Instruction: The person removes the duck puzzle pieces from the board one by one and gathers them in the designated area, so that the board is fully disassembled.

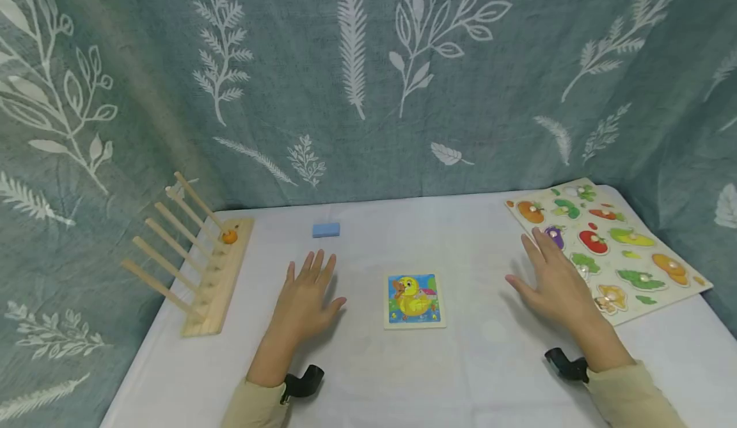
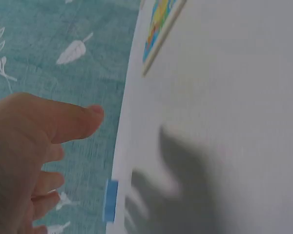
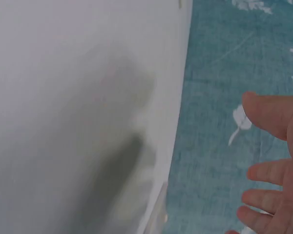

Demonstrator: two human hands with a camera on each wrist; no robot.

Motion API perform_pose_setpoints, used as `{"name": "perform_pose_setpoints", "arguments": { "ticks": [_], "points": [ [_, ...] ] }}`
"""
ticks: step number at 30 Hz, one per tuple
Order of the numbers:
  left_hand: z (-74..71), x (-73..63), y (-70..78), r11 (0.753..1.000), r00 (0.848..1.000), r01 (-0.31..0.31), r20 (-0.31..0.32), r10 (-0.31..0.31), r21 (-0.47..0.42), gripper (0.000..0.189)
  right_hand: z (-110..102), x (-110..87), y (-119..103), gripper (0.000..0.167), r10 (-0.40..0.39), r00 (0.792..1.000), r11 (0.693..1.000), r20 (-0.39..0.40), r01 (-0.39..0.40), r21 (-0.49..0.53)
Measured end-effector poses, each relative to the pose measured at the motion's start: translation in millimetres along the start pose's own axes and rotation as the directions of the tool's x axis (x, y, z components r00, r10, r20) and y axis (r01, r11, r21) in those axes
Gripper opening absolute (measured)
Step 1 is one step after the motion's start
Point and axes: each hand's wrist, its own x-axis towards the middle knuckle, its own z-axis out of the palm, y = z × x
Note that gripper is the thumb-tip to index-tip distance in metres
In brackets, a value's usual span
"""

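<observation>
Both hands hover over the white table with nothing in them. My left hand [image 1: 307, 300] is held palm down, fingers extended and thumb out, between the wooden peg rack and the duck puzzle. A small blue block [image 1: 325, 230] lies just beyond its fingertips. The square duck puzzle [image 1: 414, 301], a yellow duck on a blue ground in a pale frame, lies flat between the hands. My right hand [image 1: 555, 284] has its fingers spread and overlaps the left edge of the vegetable peg board [image 1: 624, 249] in the head view. Each hand casts a shadow on the cloth.
At the left, the wooden rack [image 1: 230, 287] carries a row of several slanting pegs [image 1: 167, 258], with an orange piece [image 1: 229, 236] at the base of the farthest. A green leaf-patterned curtain [image 1: 368, 82] hangs behind the table [image 1: 357, 383].
</observation>
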Motion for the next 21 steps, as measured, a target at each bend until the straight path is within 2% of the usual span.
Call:
{"name": "perform_pose_setpoints", "arguments": {
  "ticks": [4, 7, 11, 15, 21],
  "points": [
    [4.2, 9.6, 13.7, 0.990, 0.996, -0.086, -0.033, 0.083, -0.112, 0.064, 5.2, 5.3, -11.1, 0.074, -0.026, 1.000, 0.996, 0.002, 0.026, 0.091],
    [7.9, 15.6, 23.9, 0.972, 0.993, -0.114, -0.027, 0.111, -0.207, 0.057, 10.9, 9.5, -20.7, 0.071, -0.057, 0.998, 0.987, 0.009, 0.055, 0.151],
    [13.0, 22.3, 34.7, 0.949, 0.993, -0.102, 0.019, 0.113, -0.300, 0.055, 19.3, 16.5, -34.0, 0.066, -0.090, 0.996, 0.972, 0.019, 0.084, 0.221],
    [18.1, 27.3, 41.9, 0.925, 0.992, -0.057, 0.085, 0.095, -0.375, 0.055, 27.7, 24.8, -49.1, 0.063, -0.106, 0.994, 0.952, 0.040, 0.089, 0.293],
    [30.5, 29.9, 49.1, 0.873, 0.985, -0.020, 0.140, 0.101, -0.488, 0.055, 40.3, 31.7, -70.2, 0.059, -0.139, 0.987, 0.915, 0.083, 0.096, 0.393]
  ]
}}
